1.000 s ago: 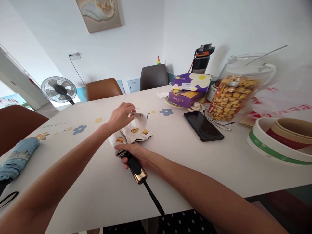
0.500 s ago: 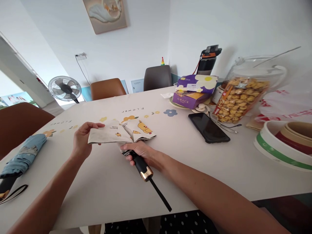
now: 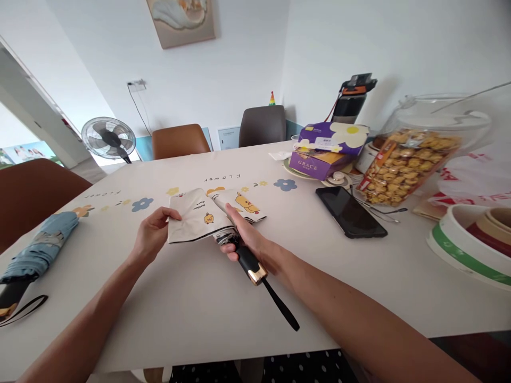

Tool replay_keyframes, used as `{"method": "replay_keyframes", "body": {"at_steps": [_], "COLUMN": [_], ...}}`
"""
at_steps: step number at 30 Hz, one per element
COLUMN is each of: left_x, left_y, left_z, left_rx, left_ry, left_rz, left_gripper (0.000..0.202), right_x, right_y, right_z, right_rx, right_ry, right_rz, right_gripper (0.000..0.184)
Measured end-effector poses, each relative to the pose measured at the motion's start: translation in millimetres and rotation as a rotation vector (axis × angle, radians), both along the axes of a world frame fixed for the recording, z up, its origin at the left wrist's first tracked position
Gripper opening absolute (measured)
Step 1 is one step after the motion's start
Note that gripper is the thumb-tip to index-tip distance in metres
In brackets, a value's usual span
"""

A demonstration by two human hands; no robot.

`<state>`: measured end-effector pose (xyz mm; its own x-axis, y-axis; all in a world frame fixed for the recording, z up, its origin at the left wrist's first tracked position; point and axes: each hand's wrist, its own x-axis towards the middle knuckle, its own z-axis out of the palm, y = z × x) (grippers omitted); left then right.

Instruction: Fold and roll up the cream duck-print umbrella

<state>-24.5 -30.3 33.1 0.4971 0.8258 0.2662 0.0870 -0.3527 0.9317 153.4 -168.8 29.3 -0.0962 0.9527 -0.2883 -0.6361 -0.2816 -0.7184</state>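
A folding umbrella point(image 3: 248, 257) with a cream canopy printed with yellow ducks is held above the table. My right hand point(image 3: 249, 234) is wrapped round it where the canopy meets the black handle, the thumb lying along the fabric. The handle has a gold end, and a black wrist strap hangs from it. With its fingertips my left hand point(image 3: 154, 231) pinches the left edge of a canopy panel, which spreads out flat between both hands. The umbrella's shaft is hidden under fabric and fingers. Over at the left lies a furled blue umbrella point(image 3: 42, 247), its black strap looped beside it.
On the right of the white table point(image 3: 191, 314) lie a black phone point(image 3: 351, 211), tape rolls point(image 3: 459, 242) and a plastic jar of snacks point(image 3: 415, 165). Behind them are a purple tissue pack point(image 3: 333, 137), a purple box point(image 3: 311, 164) and a bottle point(image 3: 351, 101). Chairs stand around.
Both hands and the cream umbrella have shifted a little to the right in view. The right thumb now lies on top of the fabric, and the left panel is tilted more toward me.
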Motion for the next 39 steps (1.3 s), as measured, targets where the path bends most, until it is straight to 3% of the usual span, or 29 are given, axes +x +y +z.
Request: {"method": "replay_keyframes", "body": {"at_steps": [5,11,15,18,21,23,27,30,35,39], "left_x": [-0.7,-1.8,2.1,1.8,0.5,3.6,26.4,48.2,61.5,57.0], "left_y": [-3.8,3.0,2.3,2.9,0.5,-4.6,-11.2,-2.5,12.5,-4.1], "left_z": [2.4,-1.9,-7.8,-11.2,-9.9,-6.7,-1.4,-0.7,2.1,6.4], "left_rx": [0.253,0.205,0.17,0.183,0.326,0.447,0.602,0.507,0.132,0.106], "left_ry": [0.202,0.083,0.16,0.243,0.19,0.129,0.187,0.239,0.195,0.108], "left_rz": [-0.054,-0.076,-0.129,-0.077,0.11,0.165,0.012,0.047,0.246,0.378], "left_gripper": [0.015,0.012,0.015,0.021,0.027,0.028,0.035,0.052,0.065,0.057], "right_x": [0.8,1.6,5.9,6.2,4.2,1.8,-6.5,-13.1,-15.8,-14.6], "right_y": [-3.9,-3.7,1.1,0.6,-0.9,-1.1,-1.8,-4.4,-7.8,-5.6], "right_z": [9.8,10.2,4.3,7.2,10.9,11.5,9.0,8.8,13.3,12.1], "right_rx": [-0.077,-0.103,-0.033,-0.034,-0.042,-0.039,-0.031,0.002,0.027,-0.015], "right_ry": [-0.069,-0.209,-0.318,-0.389,-0.464,-0.503,-0.52,-0.469,-0.393,-0.428], "right_rz": [-0.066,-0.15,-0.2,-0.21,-0.24,-0.247,-0.187,-0.124,-0.08,-0.15], "right_gripper": [0.045,0.039,0.029,0.028,0.025,0.022,0.021,0.024,0.024,0.023]}}
